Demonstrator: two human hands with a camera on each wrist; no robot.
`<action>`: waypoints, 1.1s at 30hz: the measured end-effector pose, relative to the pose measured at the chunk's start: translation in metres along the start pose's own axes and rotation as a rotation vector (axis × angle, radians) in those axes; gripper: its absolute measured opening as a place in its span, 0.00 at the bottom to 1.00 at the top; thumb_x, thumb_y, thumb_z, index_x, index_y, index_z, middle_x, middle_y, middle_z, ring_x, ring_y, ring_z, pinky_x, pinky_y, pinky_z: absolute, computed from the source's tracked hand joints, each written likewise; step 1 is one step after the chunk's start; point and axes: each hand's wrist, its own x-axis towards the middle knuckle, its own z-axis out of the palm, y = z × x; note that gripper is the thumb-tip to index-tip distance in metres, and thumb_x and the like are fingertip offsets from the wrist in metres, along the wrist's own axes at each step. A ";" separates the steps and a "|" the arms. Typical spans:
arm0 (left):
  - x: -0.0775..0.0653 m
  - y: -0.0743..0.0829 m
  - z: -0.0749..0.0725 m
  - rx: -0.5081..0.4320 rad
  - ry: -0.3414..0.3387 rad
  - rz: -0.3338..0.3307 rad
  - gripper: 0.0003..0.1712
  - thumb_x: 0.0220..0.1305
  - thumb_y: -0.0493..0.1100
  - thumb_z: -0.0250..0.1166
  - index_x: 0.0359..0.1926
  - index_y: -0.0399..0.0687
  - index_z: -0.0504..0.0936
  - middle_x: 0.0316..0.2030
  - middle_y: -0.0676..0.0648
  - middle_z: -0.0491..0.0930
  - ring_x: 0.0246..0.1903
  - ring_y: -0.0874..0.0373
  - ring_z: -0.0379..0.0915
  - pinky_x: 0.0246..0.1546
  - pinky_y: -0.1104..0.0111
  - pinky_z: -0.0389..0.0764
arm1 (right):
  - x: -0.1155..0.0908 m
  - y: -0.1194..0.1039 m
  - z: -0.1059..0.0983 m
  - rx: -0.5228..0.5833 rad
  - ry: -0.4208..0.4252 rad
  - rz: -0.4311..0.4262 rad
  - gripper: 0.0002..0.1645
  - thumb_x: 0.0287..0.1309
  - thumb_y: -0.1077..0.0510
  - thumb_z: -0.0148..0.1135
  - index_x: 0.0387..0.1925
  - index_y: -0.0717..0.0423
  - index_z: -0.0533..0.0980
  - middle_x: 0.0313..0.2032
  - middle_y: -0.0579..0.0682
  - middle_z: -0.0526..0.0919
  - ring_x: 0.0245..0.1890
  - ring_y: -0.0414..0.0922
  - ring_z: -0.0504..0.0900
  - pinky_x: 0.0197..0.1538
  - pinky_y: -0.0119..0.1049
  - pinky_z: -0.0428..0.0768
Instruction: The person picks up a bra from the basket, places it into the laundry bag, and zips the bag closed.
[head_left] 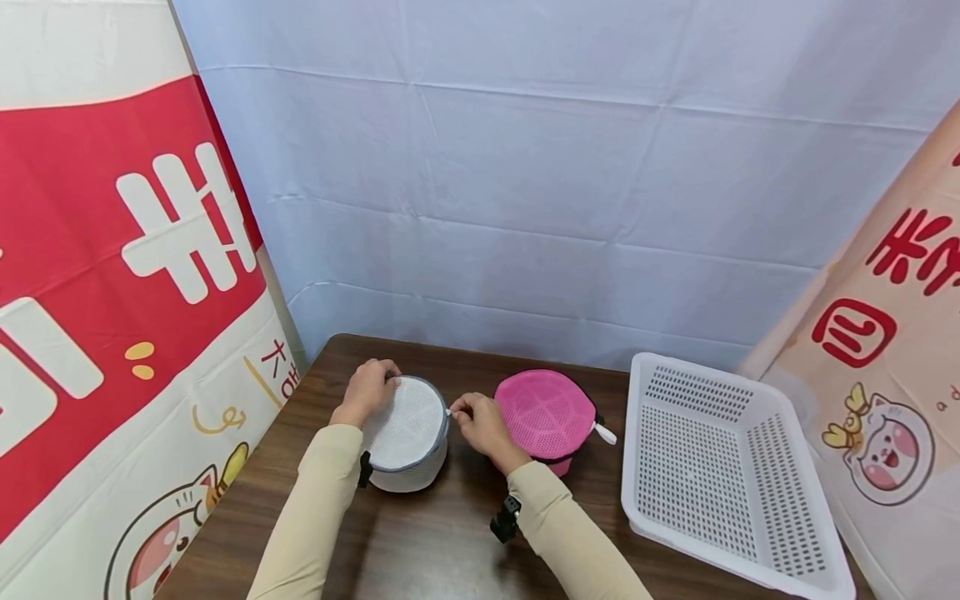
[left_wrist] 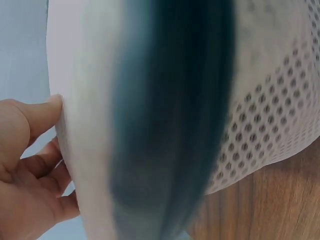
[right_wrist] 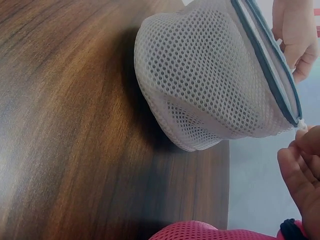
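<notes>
A round white mesh laundry bag with a blue-grey zipper around its top stands on the dark wooden table. At its far left rim, my left hand holds the edge between thumb and curled fingers; the left wrist view shows the thumb on the white top's edge. My right hand pinches the small white zipper pull at the bag's right side. Seen from the right wrist, the zipper band runs up along the rim from those fingertips. The pull's tip is hidden by the fingers.
Just right of my right hand sits a pink mesh laundry bag with a dark zipper and a white tab. A white perforated plastic basket stands at the table's right side. A pale blue cloth hangs behind the table.
</notes>
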 end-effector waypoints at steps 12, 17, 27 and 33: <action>-0.001 -0.003 -0.001 -0.034 0.004 -0.011 0.02 0.61 0.36 0.61 0.32 0.42 0.79 0.29 0.45 0.73 0.31 0.51 0.68 0.33 0.58 0.70 | -0.001 -0.001 0.000 0.016 0.009 0.014 0.05 0.50 0.69 0.63 0.25 0.58 0.79 0.27 0.47 0.79 0.28 0.42 0.75 0.33 0.34 0.74; -0.001 -0.007 0.000 -0.098 -0.012 -0.033 0.04 0.61 0.39 0.61 0.33 0.43 0.79 0.30 0.46 0.73 0.32 0.51 0.67 0.34 0.59 0.70 | 0.000 0.000 0.001 0.011 0.010 0.011 0.05 0.51 0.69 0.63 0.25 0.57 0.79 0.27 0.47 0.79 0.28 0.41 0.75 0.33 0.34 0.74; -0.008 -0.014 -0.001 -0.222 -0.011 -0.078 0.04 0.63 0.39 0.60 0.32 0.43 0.79 0.27 0.47 0.74 0.28 0.53 0.65 0.29 0.62 0.67 | 0.000 -0.001 0.002 0.003 0.012 0.011 0.06 0.51 0.69 0.63 0.25 0.57 0.79 0.27 0.48 0.79 0.28 0.42 0.74 0.33 0.34 0.74; -0.009 -0.017 0.001 -0.237 0.021 -0.071 0.04 0.62 0.38 0.60 0.31 0.43 0.78 0.25 0.48 0.73 0.27 0.53 0.65 0.29 0.63 0.66 | 0.001 -0.004 0.001 -0.008 0.001 0.037 0.05 0.52 0.68 0.62 0.26 0.56 0.79 0.28 0.47 0.79 0.28 0.41 0.73 0.33 0.33 0.73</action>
